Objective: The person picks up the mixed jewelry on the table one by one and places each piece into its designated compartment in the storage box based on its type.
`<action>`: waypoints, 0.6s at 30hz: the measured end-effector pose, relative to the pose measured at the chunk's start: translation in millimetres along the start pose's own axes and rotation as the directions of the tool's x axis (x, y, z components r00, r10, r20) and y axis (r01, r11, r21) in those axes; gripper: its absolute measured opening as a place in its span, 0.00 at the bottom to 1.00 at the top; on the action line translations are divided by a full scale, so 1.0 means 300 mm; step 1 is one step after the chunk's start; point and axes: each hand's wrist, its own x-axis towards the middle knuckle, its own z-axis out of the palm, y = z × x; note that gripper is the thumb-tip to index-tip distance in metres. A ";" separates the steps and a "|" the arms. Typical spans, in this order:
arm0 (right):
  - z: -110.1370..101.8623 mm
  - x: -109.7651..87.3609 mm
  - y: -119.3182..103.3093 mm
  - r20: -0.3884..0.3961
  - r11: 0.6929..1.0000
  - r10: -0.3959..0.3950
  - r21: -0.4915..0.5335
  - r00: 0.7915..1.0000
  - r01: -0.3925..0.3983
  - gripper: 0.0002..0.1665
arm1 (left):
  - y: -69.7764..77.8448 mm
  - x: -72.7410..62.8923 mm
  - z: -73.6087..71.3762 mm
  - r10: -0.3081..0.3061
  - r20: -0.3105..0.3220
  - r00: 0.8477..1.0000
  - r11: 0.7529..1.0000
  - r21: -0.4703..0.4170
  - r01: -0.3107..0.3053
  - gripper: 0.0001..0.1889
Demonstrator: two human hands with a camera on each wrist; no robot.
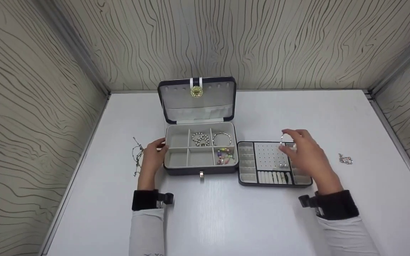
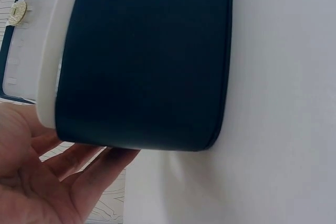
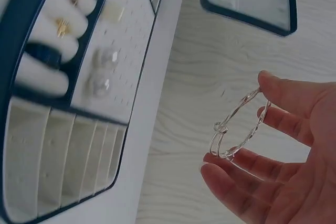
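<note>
White tabletop [image 1: 208,220] runs between my forearms and on past the tray's [image 1: 274,184] right edge to a small jewelry piece [image 1: 346,160] lying apart; on my left a tangle of thin jewelry [image 1: 138,156] sits near my wrist. The tray is just beside the jewelry box [image 1: 201,171], whose lid [image 1: 198,101] stands up, so low rims on both. Bracelet [image 3: 221,128]: silver-toned, twisted wire, small loops on one side, held above the tray's right part. My right hand [image 1: 306,154] pinches it between thumb and fingertips, the fingers spaced apart. My left hand [image 1: 151,156] is at the box's left side, thumb by the rim, fingers fairly straight along the outer wall.
</note>
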 end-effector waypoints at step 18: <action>0.271 0.059 -0.360 0.143 0.930 -0.367 0.085 0.919 0.358 0.30 | 0.001 -0.001 -0.001 0.009 -0.006 1.000 1.000 -0.006 -0.009 0.21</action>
